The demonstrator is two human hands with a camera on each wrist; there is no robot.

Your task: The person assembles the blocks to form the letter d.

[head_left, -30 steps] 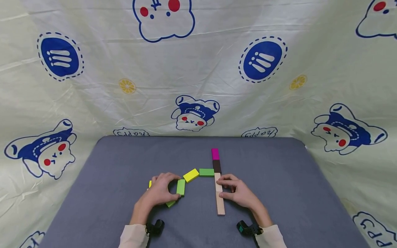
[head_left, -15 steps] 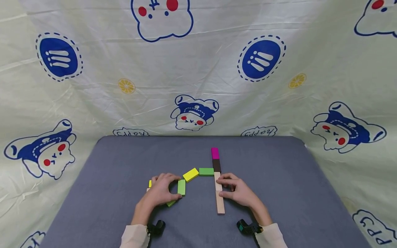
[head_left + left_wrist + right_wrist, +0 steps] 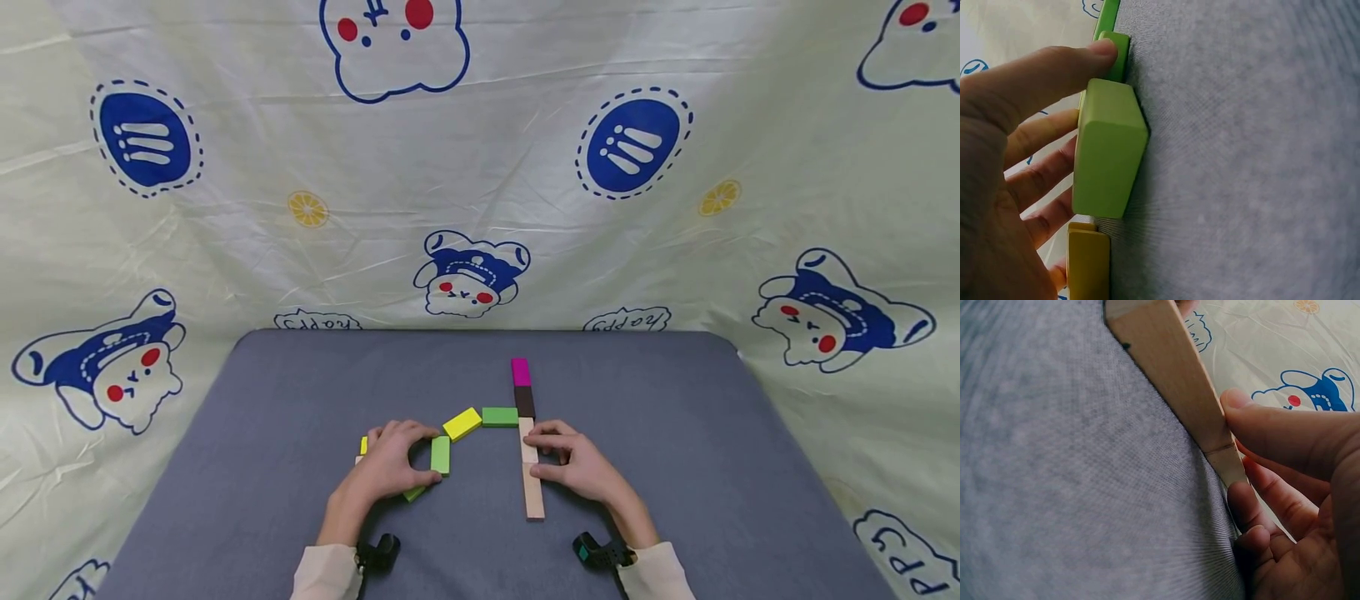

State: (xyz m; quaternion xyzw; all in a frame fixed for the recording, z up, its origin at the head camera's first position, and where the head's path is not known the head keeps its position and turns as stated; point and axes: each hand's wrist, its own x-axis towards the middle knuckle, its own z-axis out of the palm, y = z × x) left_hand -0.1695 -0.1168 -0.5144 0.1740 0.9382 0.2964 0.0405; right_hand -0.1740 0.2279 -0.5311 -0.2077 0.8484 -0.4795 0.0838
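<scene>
My left hand [image 3: 390, 458] pinches a light green block [image 3: 440, 456] between thumb and forefinger. In the left wrist view the thumb tip lies against that green block [image 3: 1121, 57]; a nearer green block [image 3: 1110, 150] stands below the thumb. Two pale wooden blocks [image 3: 533, 500] lie end to end in a line. My right hand [image 3: 581, 467] rests at their right side, thumb and forefinger lightly bent and touching them near the join. From the right wrist, the thumb tip meets the edge of a wooden block [image 3: 1179, 375].
Beyond the wooden blocks a dark brown block [image 3: 524, 402] and a magenta block [image 3: 521, 372] continue the line. A green block [image 3: 500, 417] meets it from the left, with a yellow block [image 3: 462, 424] slanting beside that. Partly hidden blocks lie by my left hand on the grey tabletop [image 3: 675, 433].
The light green block in my left hand has shifted slightly right and nearer to me. My right hand and the other blocks have stayed in place.
</scene>
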